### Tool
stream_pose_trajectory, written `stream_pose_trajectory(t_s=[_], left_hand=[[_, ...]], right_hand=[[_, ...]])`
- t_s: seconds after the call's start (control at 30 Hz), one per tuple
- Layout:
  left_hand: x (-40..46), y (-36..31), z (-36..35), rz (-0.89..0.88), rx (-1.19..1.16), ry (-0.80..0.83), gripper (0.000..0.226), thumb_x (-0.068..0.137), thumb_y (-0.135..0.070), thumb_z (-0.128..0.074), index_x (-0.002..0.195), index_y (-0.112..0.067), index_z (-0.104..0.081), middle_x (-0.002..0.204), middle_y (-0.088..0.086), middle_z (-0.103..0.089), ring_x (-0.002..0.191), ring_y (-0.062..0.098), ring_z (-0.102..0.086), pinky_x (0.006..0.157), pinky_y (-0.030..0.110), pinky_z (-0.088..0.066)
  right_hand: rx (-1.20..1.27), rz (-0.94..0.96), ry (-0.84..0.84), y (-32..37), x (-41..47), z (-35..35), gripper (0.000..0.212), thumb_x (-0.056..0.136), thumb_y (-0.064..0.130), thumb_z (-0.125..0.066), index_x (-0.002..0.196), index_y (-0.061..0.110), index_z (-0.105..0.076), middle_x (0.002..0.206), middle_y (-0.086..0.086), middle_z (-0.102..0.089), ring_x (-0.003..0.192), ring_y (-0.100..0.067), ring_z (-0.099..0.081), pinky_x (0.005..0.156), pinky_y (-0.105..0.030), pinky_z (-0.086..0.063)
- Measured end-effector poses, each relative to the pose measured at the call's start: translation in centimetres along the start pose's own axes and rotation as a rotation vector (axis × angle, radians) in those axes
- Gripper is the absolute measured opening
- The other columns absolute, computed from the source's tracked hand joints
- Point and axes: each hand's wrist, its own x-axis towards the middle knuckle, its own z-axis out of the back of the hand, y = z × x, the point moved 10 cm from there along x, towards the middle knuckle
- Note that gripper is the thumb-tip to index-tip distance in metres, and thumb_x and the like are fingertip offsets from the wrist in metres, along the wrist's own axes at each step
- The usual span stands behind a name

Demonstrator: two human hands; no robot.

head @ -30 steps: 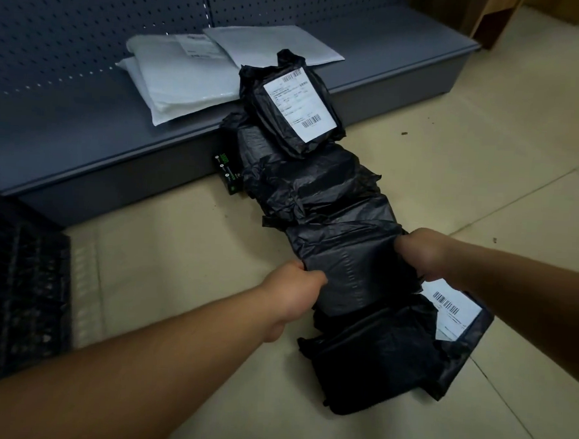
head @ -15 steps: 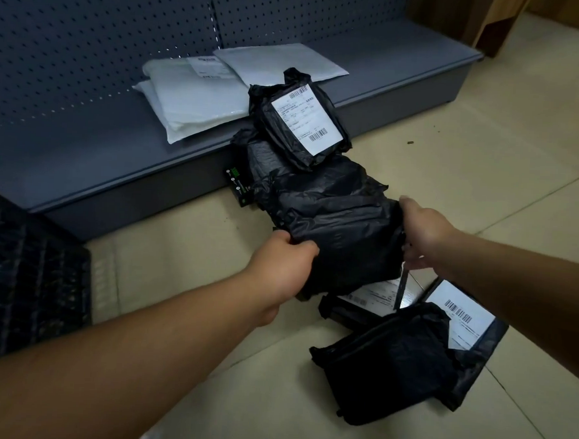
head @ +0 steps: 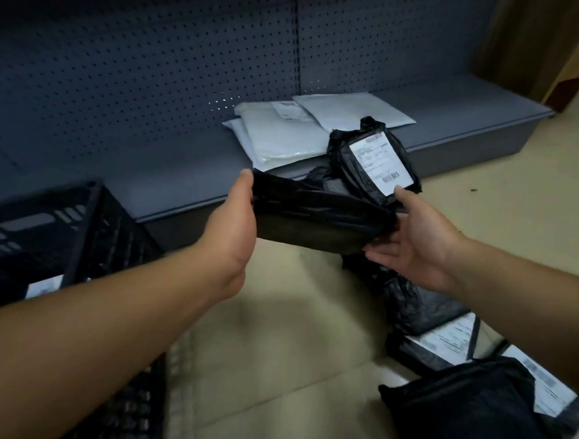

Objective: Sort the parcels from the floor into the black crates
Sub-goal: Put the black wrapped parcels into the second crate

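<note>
From the head camera, both bare forearms reach forward over a beige tiled floor (head: 275, 336). Between the hands hangs a flat black plastic-wrapped parcel (head: 318, 217), lifted clear of the floor and tilted slightly, its left end higher. The left hand (head: 229, 229) grips the parcel's left edge, thumb on the upper face and the rest of its fingers curled underneath, out of sight. The right hand (head: 418, 239) cradles the right end from below with palm turned up, its fingers (head: 380, 256) fairly straight and only loosely bent under the wrapping, thumb up beside the parcel's corner.

Just behind the held parcel, a second black plastic parcel with a white shipping label (head: 375, 160) leans against the front edge of a low grey metal shelf base (head: 455, 110). On that shelf lie white poly mailer bags (head: 279, 135), stacked and overlapping, in front of a grey perforated back panel (head: 139, 60).

At lower left stands a black slotted plastic crate (head: 46, 233), with a white label visible inside it. At lower right, more black wrapped parcels with white labels (head: 473, 407) lie in a loose pile on the floor, some overlapping each other. The picture is a little blurred, so the label print is unreadable.
</note>
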Motion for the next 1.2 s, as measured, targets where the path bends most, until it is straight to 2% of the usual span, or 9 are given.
stream_pose_trajectory(t_s=[0.13,0.23,0.4,0.47,0.57,0.73,0.87,1.07,1.2], left_hand=[[0.6,-1.7,5.0,-0.009,0.001,-0.041,0.059,0.095,-0.068,-0.04,0.117,-0.023,-0.071,0.116,-0.005,-0.074,0.109,0.016,-0.066,0.099,0.037,-0.04],[1.2,-2.8,8.6,-0.002,-0.06,-0.042,0.059,0.099,-0.064,-0.039,0.111,-0.018,-0.073,0.095,-0.001,-0.075,0.081,0.018,-0.064,0.084,0.034,-0.05],[2.3,-5.6,14.8,-0.073,-0.018,-0.076,0.021,0.096,-0.035,-0.064,0.096,-0.016,-0.074,0.082,-0.005,-0.079,0.068,0.011,-0.073,0.058,0.023,-0.054],[2.6,-6.5,16.6,-0.114,0.029,-0.041,0.012,0.092,-0.016,-0.068,0.087,-0.013,-0.079,0.081,0.003,-0.079,0.068,0.015,-0.075,0.054,0.024,-0.056],[3.2,-7.1,20.5,-0.125,0.076,-0.076,0.008,0.085,-0.008,-0.075,0.086,-0.015,-0.08,0.084,0.011,-0.078,0.071,0.021,-0.075,0.063,0.031,-0.061],[4.2,-7.4,27.3,-0.103,0.083,-0.163,0.023,0.082,-0.007,-0.079,0.103,-0.016,-0.074,0.085,0.012,-0.079,0.074,0.027,-0.077,0.06,0.036,-0.061],[4.8,-7.5,32.9,-0.094,0.082,-0.22,0.007,0.083,-0.008,-0.077,0.079,-0.014,-0.081,0.081,0.014,-0.078,0.067,0.028,-0.076,0.058,0.039,-0.062],[5.6,-4.3,40.7,-0.026,0.027,-0.293,0.01,0.086,-0.009,-0.073,0.092,-0.004,-0.079,0.086,0.019,-0.078,0.065,0.03,-0.075,0.056,0.037,-0.059],[6.2,-1.3,45.2,0.071,-0.052,-0.367,0.02,0.088,-0.009,-0.071,0.107,-0.004,-0.073,0.095,0.016,-0.075,0.062,0.027,-0.072,0.05,0.037,-0.059]], right_hand=[[0.096,0.0,0.035,0.7,-0.9,-5.6,0.058,0.098,0.06,-0.043,0.12,0.013,-0.068,0.108,-0.009,-0.076,0.096,-0.026,-0.075,0.079,-0.037,-0.06],[0.103,0.015,0.008,1.1,-1.6,-8.9,0.055,0.099,0.053,-0.048,0.113,0.003,-0.065,0.107,-0.014,-0.071,0.1,-0.028,-0.071,0.082,-0.042,-0.06],[-0.02,0.124,0.047,2.2,-2.1,-15.0,0.018,0.095,0.026,-0.062,0.09,0.01,-0.068,0.076,-0.004,-0.071,0.072,-0.025,-0.064,0.074,-0.04,-0.051],[-0.056,0.177,0.052,2.6,-2.2,-17.6,0.006,0.091,0.012,-0.066,0.094,0.009,-0.07,0.087,-0.009,-0.075,0.077,-0.028,-0.068,0.079,-0.044,-0.054],[-0.063,0.224,0.009,2.9,-2.0,-21.1,0.02,0.083,-0.001,-0.071,0.102,0.006,-0.067,0.099,-0.017,-0.074,0.084,-0.03,-0.071,0.084,-0.046,-0.057],[-0.123,0.259,0.053,2.8,-1.7,-28.7,0.023,0.08,-0.003,-0.072,0.096,0.012,-0.066,0.101,-0.015,-0.075,0.088,-0.026,-0.071,0.085,-0.039,-0.058],[-0.175,0.275,0.063,2.4,-1.4,-34.2,0.029,0.081,0.002,-0.073,0.106,0.014,-0.066,0.107,-0.01,-0.072,0.103,-0.026,-0.068,0.096,-0.04,-0.054],[-0.286,0.268,0.107,1.0,-0.9,-42.8,0.025,0.085,0.006,-0.062,0.106,0.017,-0.068,0.106,-0.005,-0.072,0.095,-0.022,-0.068,0.084,-0.036,-0.057],[-0.42,0.217,0.181,-1.5,-1.0,-48.2,0.017,0.081,0.007,-0.053,0.09,0.004,-0.066,0.085,-0.005,-0.061,0.074,-0.021,-0.052,0.065,-0.033,-0.043]])
